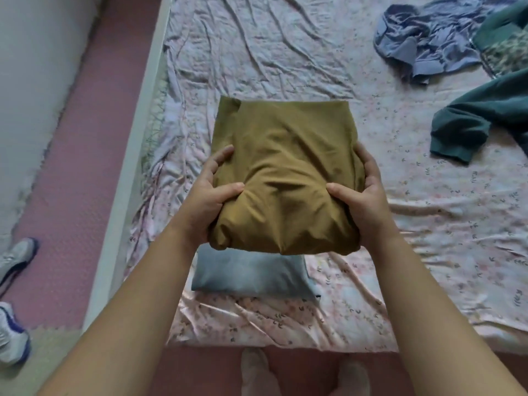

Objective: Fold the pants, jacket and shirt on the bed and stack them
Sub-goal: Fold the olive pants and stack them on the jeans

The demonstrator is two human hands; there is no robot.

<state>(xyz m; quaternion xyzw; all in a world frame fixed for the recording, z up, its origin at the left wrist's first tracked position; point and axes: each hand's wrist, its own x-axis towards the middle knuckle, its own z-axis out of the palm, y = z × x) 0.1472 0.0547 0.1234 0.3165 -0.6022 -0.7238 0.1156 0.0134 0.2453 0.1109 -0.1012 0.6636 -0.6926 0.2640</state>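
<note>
A folded mustard-brown garment [285, 167] is held between both my hands above the bed. My left hand [211, 192] grips its left side and my right hand [363, 198] grips its right side, thumbs on top. Directly under its near edge lies a folded grey-blue garment [251, 277] on the sheet, mostly hidden by the brown one. A crumpled blue striped shirt [420, 44] lies at the far right of the bed. Beside it sprawls an unfolded dark green jacket [480, 112], one sleeve reaching toward the middle.
The bed has a wrinkled pink floral sheet [428, 252] and a white frame [128, 167] along its left side. Sneakers [11, 304] rest on the pink floor mat at left. My socked feet [303, 372] stand at the bed's foot.
</note>
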